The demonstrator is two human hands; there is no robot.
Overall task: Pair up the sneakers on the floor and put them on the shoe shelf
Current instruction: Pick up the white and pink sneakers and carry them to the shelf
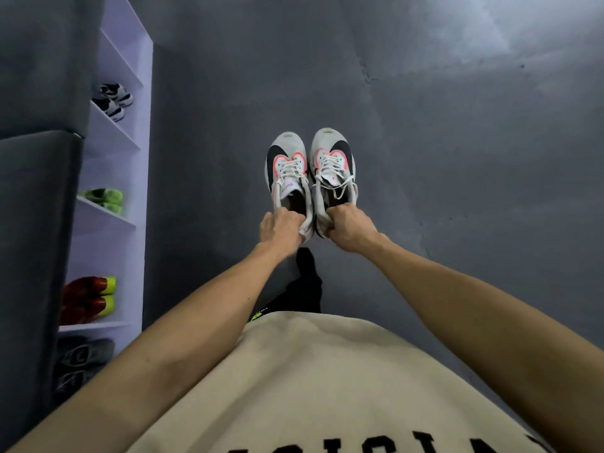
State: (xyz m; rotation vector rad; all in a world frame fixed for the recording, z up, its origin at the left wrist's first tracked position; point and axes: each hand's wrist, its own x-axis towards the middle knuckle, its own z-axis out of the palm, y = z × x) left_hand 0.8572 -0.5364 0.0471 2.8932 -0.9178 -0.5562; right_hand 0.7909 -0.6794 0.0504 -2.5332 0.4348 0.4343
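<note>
Two matching white sneakers with black swooshes and pink trim hang side by side in front of me, toes pointing away. My left hand [281, 228] grips the heel of the left sneaker [287, 171]. My right hand [349, 227] grips the heel of the right sneaker [333, 165]. The white shoe shelf [130, 152] stands at the left, apart from both hands. It holds a black-and-white pair [112, 100], a neon green pair [104, 198], a red and yellow pair [89, 299] and a grey pair [81, 361], each on its own level.
The grey concrete floor [441, 142] stretches ahead and to the right. A dark grey block or wall [36, 207] sits left of the shelf. My black-trousered leg [307, 282] shows below the sneakers.
</note>
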